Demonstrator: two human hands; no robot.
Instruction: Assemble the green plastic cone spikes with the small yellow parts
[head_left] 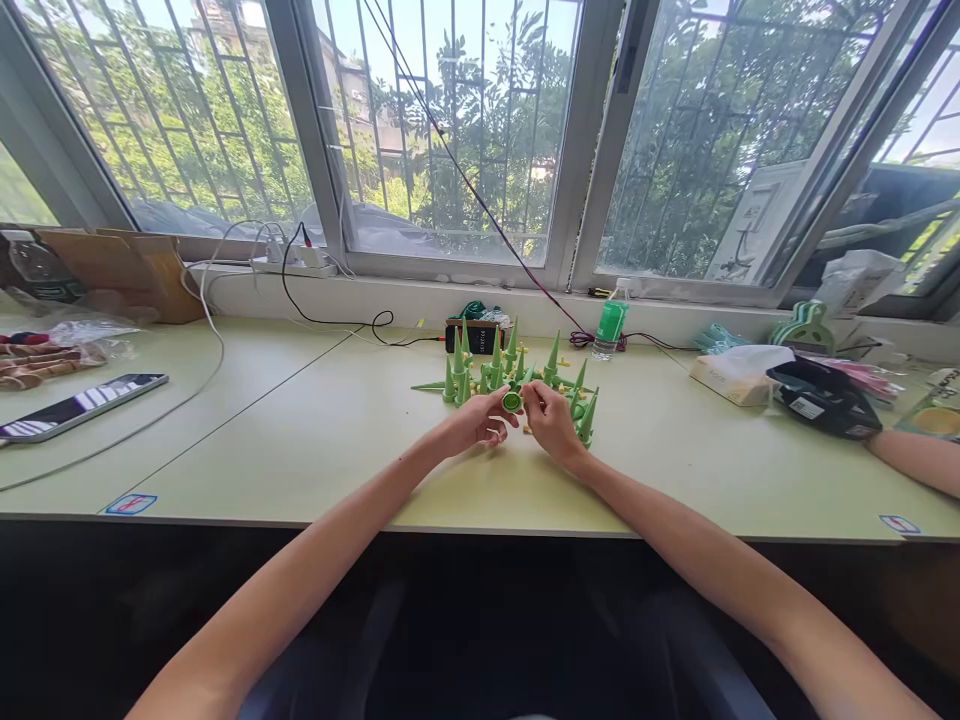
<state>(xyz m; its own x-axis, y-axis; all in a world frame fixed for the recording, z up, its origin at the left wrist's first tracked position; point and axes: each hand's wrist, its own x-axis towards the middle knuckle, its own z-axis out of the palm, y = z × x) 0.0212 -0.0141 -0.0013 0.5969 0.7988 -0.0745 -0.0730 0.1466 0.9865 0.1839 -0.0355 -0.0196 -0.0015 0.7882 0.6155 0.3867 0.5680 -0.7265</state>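
Several green cones [458,355] stand upright on the table beyond my hands, some others leaning or lying at the edges, with small yellow pieces among them. My left hand [480,422] holds a green cone piece [512,401] between thumb and fingers, its round open end facing me. Close beside it on the right, my right hand [551,418] is closed in a pinch near that piece; what its fingertips hold is too small to make out. More cones [587,418] rest just beyond my right hand.
Behind the cones a phone [475,338] stands on its side, with a green-labelled bottle [611,322] to its right. A tissue box [739,374], a black bag [821,398] and another person's arm [916,460] are at right. At left lie a large phone [82,406] and cables.
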